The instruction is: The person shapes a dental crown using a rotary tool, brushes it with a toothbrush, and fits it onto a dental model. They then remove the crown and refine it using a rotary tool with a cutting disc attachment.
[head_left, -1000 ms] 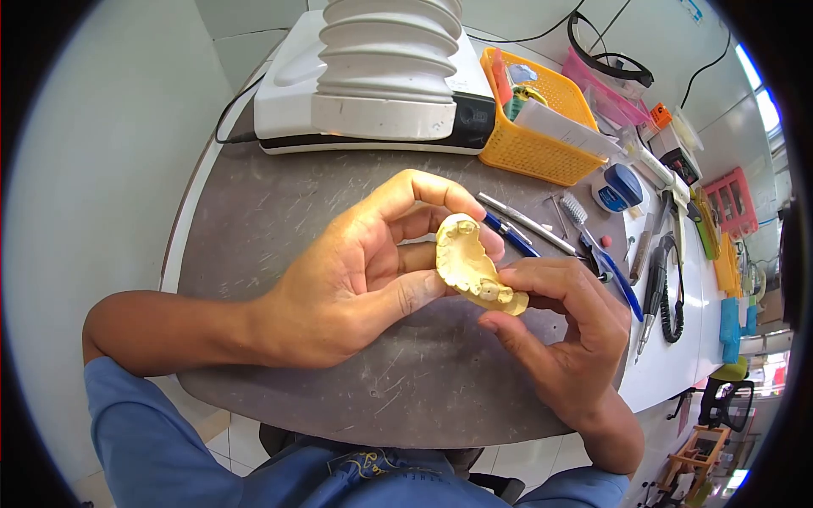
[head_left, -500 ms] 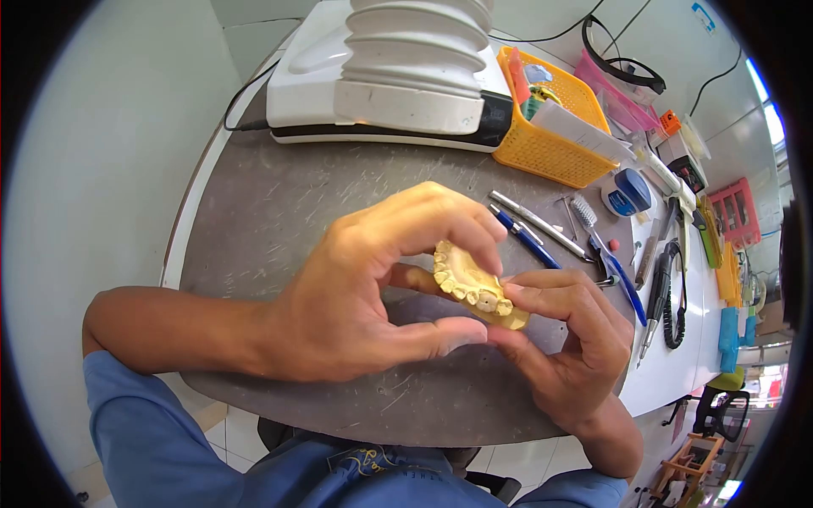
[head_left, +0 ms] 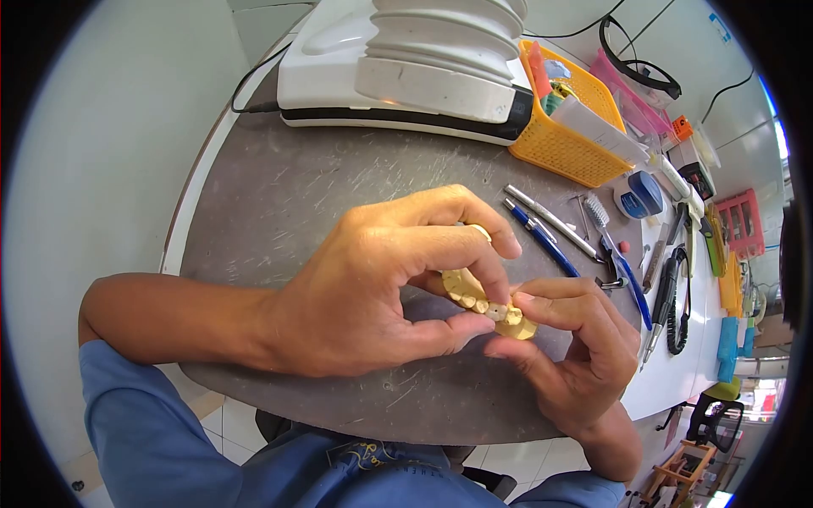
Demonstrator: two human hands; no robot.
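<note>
A yellowish dental model (head_left: 464,292) with a row of teeth is held above the grey work surface, between both hands. My left hand (head_left: 381,279) curls over it from the left, its index fingertip and thumb closed on the teeth near one whitish tooth. Parts of the model are hidden behind these fingers. My right hand (head_left: 584,343) pinches the model's right end between thumb and fingers.
A white machine (head_left: 330,85) with a ribbed hose (head_left: 449,42) stands at the back. Right of it is a yellow basket (head_left: 567,152). A silver pen (head_left: 555,222), blue pen (head_left: 542,239), toothbrush (head_left: 622,262), blue-lidded jar (head_left: 639,196) and black handpiece (head_left: 665,296) lie at the right.
My left index finger and thumb have closed onto the model's teeth, covering more of it. The model has tilted slightly. The surroundings have shifted a little to the right in the view.
</note>
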